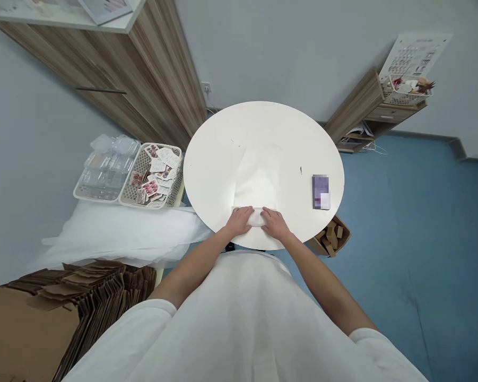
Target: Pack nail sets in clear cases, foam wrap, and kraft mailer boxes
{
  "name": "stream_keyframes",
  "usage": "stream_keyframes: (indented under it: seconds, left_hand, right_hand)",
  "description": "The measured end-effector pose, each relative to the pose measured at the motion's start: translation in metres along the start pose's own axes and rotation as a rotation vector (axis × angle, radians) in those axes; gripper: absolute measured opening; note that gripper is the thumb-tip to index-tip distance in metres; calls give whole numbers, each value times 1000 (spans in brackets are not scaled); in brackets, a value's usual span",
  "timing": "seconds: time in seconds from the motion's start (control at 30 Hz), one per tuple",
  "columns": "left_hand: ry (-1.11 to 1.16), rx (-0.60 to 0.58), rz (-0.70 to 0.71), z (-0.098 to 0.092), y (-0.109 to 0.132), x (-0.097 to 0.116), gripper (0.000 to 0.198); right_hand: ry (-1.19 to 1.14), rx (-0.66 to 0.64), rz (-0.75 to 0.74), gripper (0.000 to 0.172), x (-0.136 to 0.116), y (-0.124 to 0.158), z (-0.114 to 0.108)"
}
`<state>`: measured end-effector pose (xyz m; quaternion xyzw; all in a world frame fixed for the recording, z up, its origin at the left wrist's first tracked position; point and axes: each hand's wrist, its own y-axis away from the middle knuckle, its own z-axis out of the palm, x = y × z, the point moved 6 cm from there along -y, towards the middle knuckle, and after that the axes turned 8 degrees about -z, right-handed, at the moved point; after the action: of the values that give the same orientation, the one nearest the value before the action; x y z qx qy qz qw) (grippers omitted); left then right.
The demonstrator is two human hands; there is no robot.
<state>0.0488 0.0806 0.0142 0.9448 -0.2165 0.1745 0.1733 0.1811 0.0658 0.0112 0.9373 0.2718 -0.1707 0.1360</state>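
A thin, translucent white wrapping sheet (255, 178) lies on the round white table (210, 154), stretching away from me. Its near end is folded or rolled into a flat white bundle (257, 217) close to the table's front edge. My left hand (240, 220) grips the bundle's left end, fingers over the top and thumb on the near side. The right end is held the same way by my right hand (275, 223). Whatever may be inside the bundle is hidden by the wrapping.
A phone (321, 192) lies on the table's right side. At left stand a basket of printed cards (153, 178), a basket of clear plastic cases (107, 170), stacked white sheets (123, 228) and flattened cardboard (32, 329). A carton of small brown boxes (331, 239) sits below right.
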Motion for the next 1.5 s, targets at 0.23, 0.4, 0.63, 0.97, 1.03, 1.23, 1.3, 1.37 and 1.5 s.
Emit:
stream_keyframes:
  seconds: [0.23,0.4,0.63,0.97,1.03,1.23,1.3,1.37,1.5]
  left_hand:
    - [225,-169,-66,-5,7,-5,49]
    - [475,-185,-182,-18,7,-18,35]
    - [768,-130,-372,-19,0,-62,27]
    - [641,1,-619,-2,-4,-84,22]
    - [585,20,-649,-2,-1,-83,20]
    - [247,246,-390,-27,5,-48,50]
    - [135,178,-142,-26,0,-22,59]
    - [70,70,23,-19,-6,-4,65]
    - [34,-6,53,-8,-17,5,61]
  right_hand:
    - [-331,-114,78,35,-6,18,-10]
    - [-531,-90,208,29,0,14,-24]
    - [-707,2,335,30,27,-2,-27]
    - [-620,176,684,26,68,14,5]
    - [-581,232,701,40,64,19,5]
    - [-203,402,374,66,25,8,-22]
    - [-126,226,183,65,10,-5,-19]
    - [-74,80,76,66,3,-14,-13]
    - [-37,-10,53,58,3,-21,-7]
